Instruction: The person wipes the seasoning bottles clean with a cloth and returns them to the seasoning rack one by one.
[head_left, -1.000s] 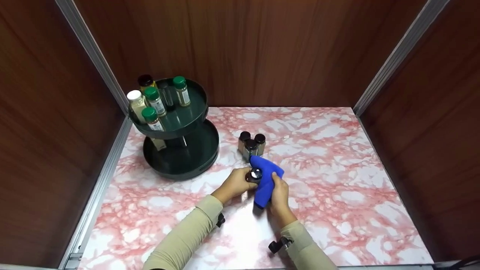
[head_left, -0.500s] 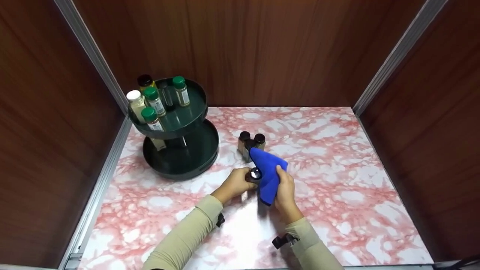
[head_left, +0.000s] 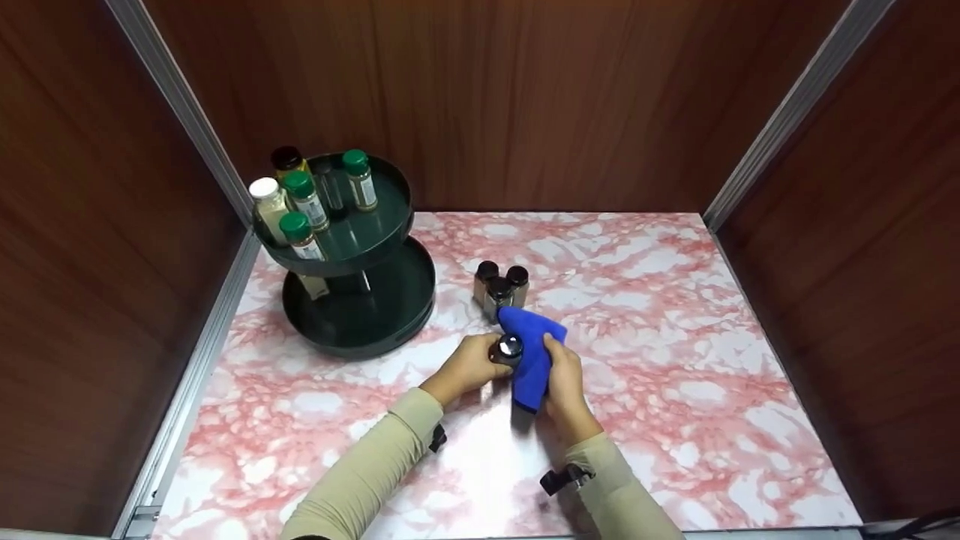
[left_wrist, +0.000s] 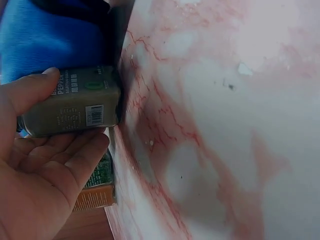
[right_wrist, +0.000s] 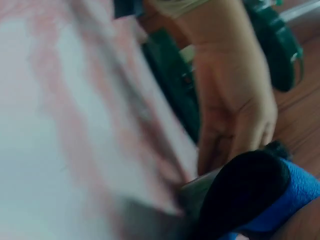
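My left hand (head_left: 469,365) grips a black-capped pepper jar (left_wrist: 75,105) by its side, thumb on the label and fingers beneath in the left wrist view. The jar stands upright close over the marbled table. My right hand (head_left: 567,381) holds a blue cloth (head_left: 534,356) against the jar's right side. Its thumb lies on top of the cloth, and its other fingers are mostly hidden behind it. In the right wrist view, a dark edge of the cloth (right_wrist: 245,187) covers part of the jar.
Just beyond my hands stand three black-capped spice jars (head_left: 499,295) in a tight group. To the left is a dark green two-tier rack (head_left: 352,341). Several bottles, some with green caps (head_left: 298,182), stand on its upper tier. Brown panels (head_left: 465,105) enclose the table.
My right hand shifted the cloth up and right, then back down and left along the jar. My left hand keeps its grip on the jar, almost still.
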